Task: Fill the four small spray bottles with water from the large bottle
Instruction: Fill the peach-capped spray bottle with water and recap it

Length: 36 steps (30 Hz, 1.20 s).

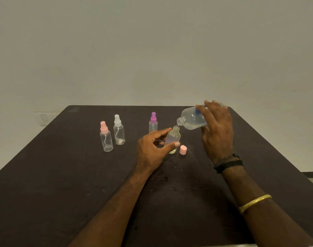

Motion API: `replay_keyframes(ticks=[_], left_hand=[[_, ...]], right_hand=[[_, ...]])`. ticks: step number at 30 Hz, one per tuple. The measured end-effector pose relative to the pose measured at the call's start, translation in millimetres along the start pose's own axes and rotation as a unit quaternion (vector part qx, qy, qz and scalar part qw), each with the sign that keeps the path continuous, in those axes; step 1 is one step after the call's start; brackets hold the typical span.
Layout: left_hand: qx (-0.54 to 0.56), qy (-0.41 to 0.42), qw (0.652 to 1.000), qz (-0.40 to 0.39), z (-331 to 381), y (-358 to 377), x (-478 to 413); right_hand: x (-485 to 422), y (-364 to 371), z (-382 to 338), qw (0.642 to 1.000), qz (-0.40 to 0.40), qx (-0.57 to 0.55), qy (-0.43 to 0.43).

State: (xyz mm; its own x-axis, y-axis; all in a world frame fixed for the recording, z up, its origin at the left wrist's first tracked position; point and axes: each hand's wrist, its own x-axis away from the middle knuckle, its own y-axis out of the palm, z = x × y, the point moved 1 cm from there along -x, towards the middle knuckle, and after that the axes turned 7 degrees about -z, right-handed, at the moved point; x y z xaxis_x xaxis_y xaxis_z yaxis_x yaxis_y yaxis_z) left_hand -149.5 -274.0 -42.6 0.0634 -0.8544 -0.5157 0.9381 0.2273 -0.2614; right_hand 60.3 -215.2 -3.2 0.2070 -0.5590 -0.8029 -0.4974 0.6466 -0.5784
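Dark table [45, 175], bare top wide near and left, right hand [217, 134] by far right edge curled round tilted large bottle [191, 120], its mouth just above open bottle [172, 138], upright mid-table, pinched between left hand [152, 150] thumb and forefinger, pink cap [183, 150] just right, capped pink bottle [105, 138] and white bottle [119, 131] well left, purple bottle [153, 122] just behind

The leftmost spray bottle [106, 138] is standing on the table [63, 175], in its far half, with the second spray bottle [119, 132] just beside it on the right and slightly farther back. The third spray bottle [153, 123] is standing apart to their right, nearer the far edge. Just in front and right of it, the open spray bottle [173, 138] is standing between the left hand's [152, 150] thumb and fingers. The loose cap [183, 150] is lying just right of its base. The large bottle [192, 120] is hanging tilted in the right hand [217, 132] toward the far right corner, its mouth just above the open spray bottle's neck.
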Motion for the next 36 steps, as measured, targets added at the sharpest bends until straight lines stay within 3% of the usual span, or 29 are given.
replay_keyframes(ticks=[18, 26, 36], left_hand=[[0.013, -0.003, 1.000, 0.008, 6, -1, 2], [0.025, -0.019, 0.999, 0.028, 5, -1, 1], [0.009, -0.034, 0.999, 0.033, -1, -1, 0]], right_hand=[[15, 11, -5, 0.995, -0.033, -0.087, 0.020], [5, 10, -16, 0.957, -0.055, -0.251, 0.131], [8, 29, -13, 0.928, -0.119, -0.263, 0.238]])
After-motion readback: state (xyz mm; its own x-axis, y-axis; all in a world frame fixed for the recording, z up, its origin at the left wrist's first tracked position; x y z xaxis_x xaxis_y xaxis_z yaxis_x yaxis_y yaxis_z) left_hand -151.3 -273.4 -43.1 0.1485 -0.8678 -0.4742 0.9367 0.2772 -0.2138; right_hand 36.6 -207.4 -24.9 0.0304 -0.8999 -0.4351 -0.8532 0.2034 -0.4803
